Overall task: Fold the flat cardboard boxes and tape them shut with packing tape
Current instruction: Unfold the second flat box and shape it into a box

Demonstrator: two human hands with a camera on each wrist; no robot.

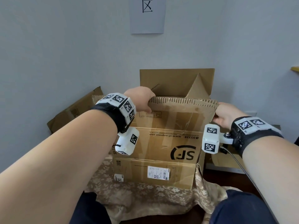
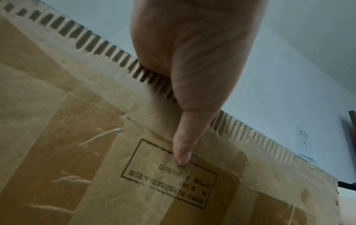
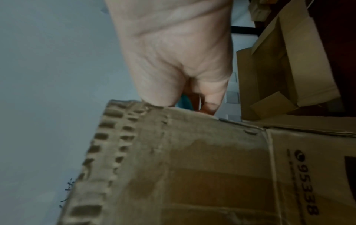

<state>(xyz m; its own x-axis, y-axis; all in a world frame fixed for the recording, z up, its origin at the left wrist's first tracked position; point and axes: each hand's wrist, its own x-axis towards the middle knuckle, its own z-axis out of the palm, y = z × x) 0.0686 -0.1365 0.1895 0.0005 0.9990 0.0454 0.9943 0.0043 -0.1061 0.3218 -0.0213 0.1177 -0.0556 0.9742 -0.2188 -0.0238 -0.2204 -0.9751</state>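
A flattened brown SF cardboard box [image 1: 168, 143] stands upright in front of me on a floral cloth, its logo upside down and old tape strips across its face. My left hand [image 1: 142, 99] grips the top corrugated edge near the left corner, thumb [image 2: 183, 153] pressed on the near face [image 2: 96, 152], fingers hidden behind. My right hand [image 1: 226, 113] grips the top right corner [image 3: 146, 137] of the same box, fingers curled over its side edge. No tape roll is in view.
A second brown box [image 1: 178, 83] with raised flaps stands behind against the grey wall. A flat box [image 1: 72, 110] leans at back left. More cardboard [image 3: 285, 73] lies to the right. The floral cloth [image 1: 145, 198] covers the surface by my knees.
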